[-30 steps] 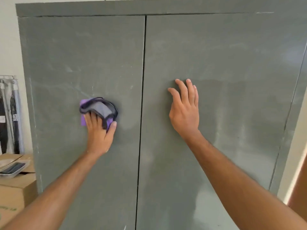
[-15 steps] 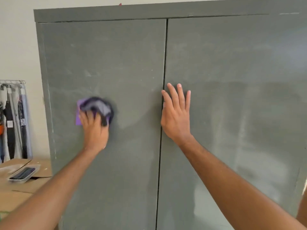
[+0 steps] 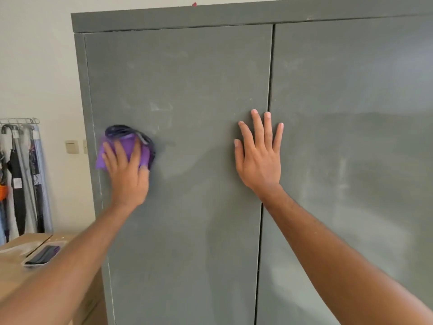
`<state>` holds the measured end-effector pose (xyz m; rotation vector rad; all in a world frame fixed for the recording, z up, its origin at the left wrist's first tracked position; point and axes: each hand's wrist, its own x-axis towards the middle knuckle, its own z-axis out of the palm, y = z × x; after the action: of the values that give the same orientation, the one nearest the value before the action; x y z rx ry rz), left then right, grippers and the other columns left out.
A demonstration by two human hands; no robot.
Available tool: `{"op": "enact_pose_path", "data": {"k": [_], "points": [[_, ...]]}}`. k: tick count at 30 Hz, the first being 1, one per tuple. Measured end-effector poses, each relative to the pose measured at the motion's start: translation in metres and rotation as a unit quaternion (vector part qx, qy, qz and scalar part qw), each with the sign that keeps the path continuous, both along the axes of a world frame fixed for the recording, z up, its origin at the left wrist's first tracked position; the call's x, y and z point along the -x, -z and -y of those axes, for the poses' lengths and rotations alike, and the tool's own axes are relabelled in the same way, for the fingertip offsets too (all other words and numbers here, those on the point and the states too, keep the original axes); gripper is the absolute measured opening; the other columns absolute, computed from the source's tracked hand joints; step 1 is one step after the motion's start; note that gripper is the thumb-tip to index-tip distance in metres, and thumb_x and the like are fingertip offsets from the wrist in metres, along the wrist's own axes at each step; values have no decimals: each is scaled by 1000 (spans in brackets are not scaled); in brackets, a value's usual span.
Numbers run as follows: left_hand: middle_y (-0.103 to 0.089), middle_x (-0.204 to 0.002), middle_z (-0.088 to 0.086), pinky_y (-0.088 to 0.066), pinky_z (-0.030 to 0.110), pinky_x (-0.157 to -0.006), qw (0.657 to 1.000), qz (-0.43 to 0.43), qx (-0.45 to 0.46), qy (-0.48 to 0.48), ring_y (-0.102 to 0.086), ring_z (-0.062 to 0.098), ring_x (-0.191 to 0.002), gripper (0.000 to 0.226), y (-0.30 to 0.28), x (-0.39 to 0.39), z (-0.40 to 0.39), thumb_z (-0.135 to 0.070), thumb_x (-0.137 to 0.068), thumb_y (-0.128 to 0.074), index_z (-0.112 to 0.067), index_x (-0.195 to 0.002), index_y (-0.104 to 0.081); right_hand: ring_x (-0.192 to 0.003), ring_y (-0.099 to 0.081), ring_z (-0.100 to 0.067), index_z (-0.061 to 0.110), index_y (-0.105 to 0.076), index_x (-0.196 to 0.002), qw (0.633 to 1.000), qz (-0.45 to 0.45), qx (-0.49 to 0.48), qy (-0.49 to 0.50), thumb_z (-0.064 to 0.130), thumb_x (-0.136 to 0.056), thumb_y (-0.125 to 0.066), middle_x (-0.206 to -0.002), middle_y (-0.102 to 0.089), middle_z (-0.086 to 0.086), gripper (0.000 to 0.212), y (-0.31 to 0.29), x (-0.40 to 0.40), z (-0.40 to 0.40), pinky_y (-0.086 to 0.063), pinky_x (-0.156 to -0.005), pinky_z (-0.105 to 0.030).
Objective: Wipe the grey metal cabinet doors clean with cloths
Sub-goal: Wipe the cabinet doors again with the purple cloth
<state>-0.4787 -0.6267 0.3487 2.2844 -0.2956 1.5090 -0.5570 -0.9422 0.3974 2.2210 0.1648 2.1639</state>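
The grey metal cabinet (image 3: 234, 17) fills most of the head view, its 2 doors closed and meeting at a dark vertical seam. On the left door (image 3: 187, 90), near its outer edge and about mid-height, the left hand (image 3: 127, 172) presses a purple cloth (image 3: 131, 143) flat against the metal. The cloth is bunched, with a dark band along its upper edge; it sticks out above the fingers (image 3: 119, 151) and to their left, while the palm lies below it. Those fingers lie almost straight over the fabric, with the thumb at its right edge. The right hand (image 3: 260, 160) rests flat and empty across the seam, fingers spread and straight, its fingertips pointing up, most of it on the left door and its outer edge over the right door (image 3: 351, 102). Both doors show pale smears and streaks. To the left, garments hang on a rack (image 3: 21, 174) by the wall, and a cardboard box (image 3: 14, 273) carries a small tray (image 3: 43, 255) holding something dark.
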Motion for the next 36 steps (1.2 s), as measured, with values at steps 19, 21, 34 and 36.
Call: {"op": "enact_pose_path", "data": {"k": [19, 21, 34, 36], "points": [[-30, -162, 31, -4, 64, -126, 985, 49, -150, 66, -12, 59, -152, 56, 86, -10, -39, -42, -106, -37, -10, -147, -56, -154, -26, -44, 10, -58, -142, 999, 5, 0, 34, 30, -107, -48, -163, -37, -19, 42, -1, 1, -3, -19, -122, -67], [-48, -144, 35, -7, 66, -125, 976, -7, -214, 31, -25, 66, -143, 61, 133, -18, -69, -45, -108, -30, -3, -125, -71, -154, -26, -45, 10, -58, -142, 999, 9, 2, 35, 30, -107, -49, -163, -37, -19, 42, -1, 1, -3, -19, -122, -67], [-35, -161, 29, -8, 70, -124, 944, 95, -298, 100, -8, 56, -154, 53, 22, -10, -30, -47, -105, -39, -18, -144, -62, -155, -25, -42, 10, -60, -141, 1000, 5, -8, 21, 29, -106, -51, -163, -38, -17, 40, -1, 3, -5, -17, -125, -64], [-45, -151, 31, -7, 66, -125, 940, 87, -322, 77, -9, 53, -155, 63, 15, -16, -53, -54, -107, -32, -11, -129, -72, -155, -25, -41, 11, -60, -140, 1000, 2, -6, 7, 29, -106, -52, -163, -39, -16, 39, -1, 4, -3, -16, -125, -63]]}}
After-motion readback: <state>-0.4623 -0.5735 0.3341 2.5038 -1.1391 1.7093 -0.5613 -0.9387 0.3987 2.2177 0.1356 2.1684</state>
